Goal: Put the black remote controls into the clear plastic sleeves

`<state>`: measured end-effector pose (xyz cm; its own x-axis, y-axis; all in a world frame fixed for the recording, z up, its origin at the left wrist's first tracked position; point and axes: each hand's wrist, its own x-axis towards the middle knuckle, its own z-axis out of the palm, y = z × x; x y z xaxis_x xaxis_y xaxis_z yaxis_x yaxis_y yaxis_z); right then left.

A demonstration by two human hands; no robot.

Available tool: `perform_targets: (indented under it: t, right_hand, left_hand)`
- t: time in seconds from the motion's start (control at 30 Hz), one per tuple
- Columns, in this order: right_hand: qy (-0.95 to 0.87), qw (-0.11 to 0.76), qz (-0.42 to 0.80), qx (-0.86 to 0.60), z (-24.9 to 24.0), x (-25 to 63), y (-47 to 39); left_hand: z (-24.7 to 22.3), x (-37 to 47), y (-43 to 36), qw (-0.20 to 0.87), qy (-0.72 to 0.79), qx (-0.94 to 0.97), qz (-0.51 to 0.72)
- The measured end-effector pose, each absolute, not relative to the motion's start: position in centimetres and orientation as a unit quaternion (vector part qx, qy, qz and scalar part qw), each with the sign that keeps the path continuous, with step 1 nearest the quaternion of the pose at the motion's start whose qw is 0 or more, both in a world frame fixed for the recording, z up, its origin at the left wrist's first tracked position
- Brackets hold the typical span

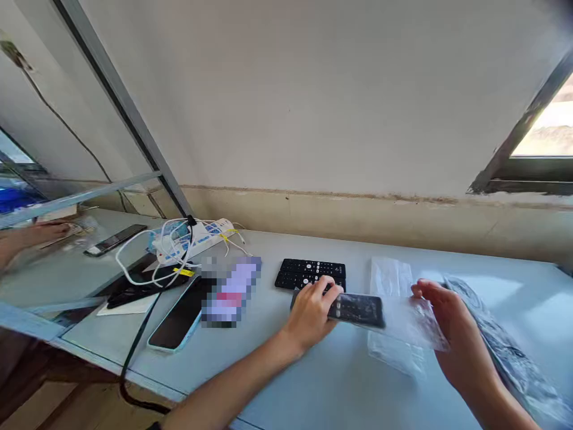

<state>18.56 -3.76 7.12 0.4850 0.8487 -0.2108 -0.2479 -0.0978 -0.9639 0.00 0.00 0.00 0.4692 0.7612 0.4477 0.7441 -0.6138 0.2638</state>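
My left hand point(308, 316) is closed around a black remote control point(358, 309), held just above the table in front of me. The remote lies partly in a clear plastic bag point(414, 322), whose free end stretches to the right. At that end my right hand point(461, 334) pinches the bag between thumb and fingers. Two more black remote controls point(290, 266) rest side by side behind my left hand. Flat clear bags point(389, 275) lie on the table beneath and behind the held one. To the right of my right hand is a row of plastic-wrapped dark items point(505, 346).
Left on the table point(273, 370) are a phone with a lit, blurred screen point(233, 292), a dark phone point(183, 313) and a power strip point(215, 233) tangled with white cables. A black cable point(134, 352) hangs over the edge. Another person's hand point(49, 231) works at far left.
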Motion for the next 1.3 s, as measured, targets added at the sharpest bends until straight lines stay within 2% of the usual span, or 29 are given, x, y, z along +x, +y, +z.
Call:
perform_targets:
  t: [0.3, 0.63, 1.0, 1.17, 1.3]
  right_hand:
    - [-0.235, 0.604, 0.508, -0.567, 6.6, 19.0, -3.3]
    - [-0.39, 0.546, 0.519, -0.53, 5.1, 18.9, -3.9]
    - [-0.455, 0.51, 0.506, -0.526, 4.3, 17.7, -4.1]
    - [-0.409, 0.541, 0.521, -0.518, 4.6, 17.6, -4.0]
    - [-0.351, 0.568, 0.545, -0.506, 5.1, 17.8, -3.7]
  left_hand:
    - [1.5, -2.3, 2.3, -0.054, 0.515, 0.805, 0.29]
    - [1.6, -3.5, 3.4, -0.149, 0.465, 0.824, 0.289]
    - [2.1, -4.6, 4.0, -0.141, 0.459, 0.839, 0.255]
    - [4.0, -3.1, 1.6, -0.135, 0.472, 0.839, 0.235]
    - [4.8, -2.3, -1.6, -0.067, 0.542, 0.813, 0.199]
